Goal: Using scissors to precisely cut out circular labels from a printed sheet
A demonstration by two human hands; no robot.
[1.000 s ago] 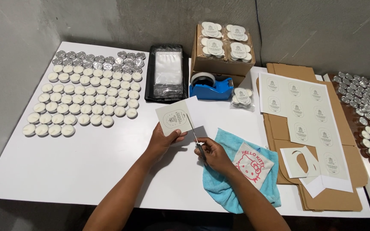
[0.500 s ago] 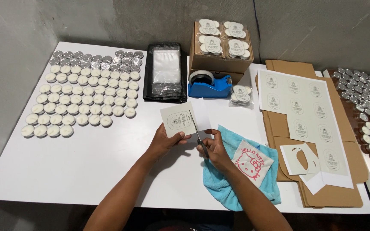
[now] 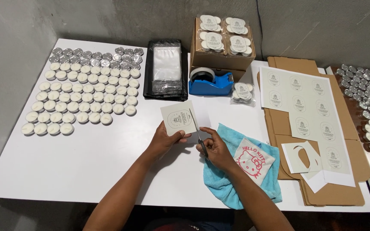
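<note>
A small home-style craft packing bench: a white table (image 3: 86,171) set against bare grey walls holds rows of tealight candles (image 3: 86,92), a blue tape dispenser (image 3: 210,83), label sheets (image 3: 307,115), flattened cardboard (image 3: 335,196) and packed boxes (image 3: 223,60).

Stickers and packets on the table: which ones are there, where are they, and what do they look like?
Label square: pale, oval emblem, held in left hand.
Label sheet: white, rows of oval labels, on flat cardboard at right.
Candle packs: clear, white-labelled, on brown box, back centre.
Single pack: beside blue tape dispenser.
</note>
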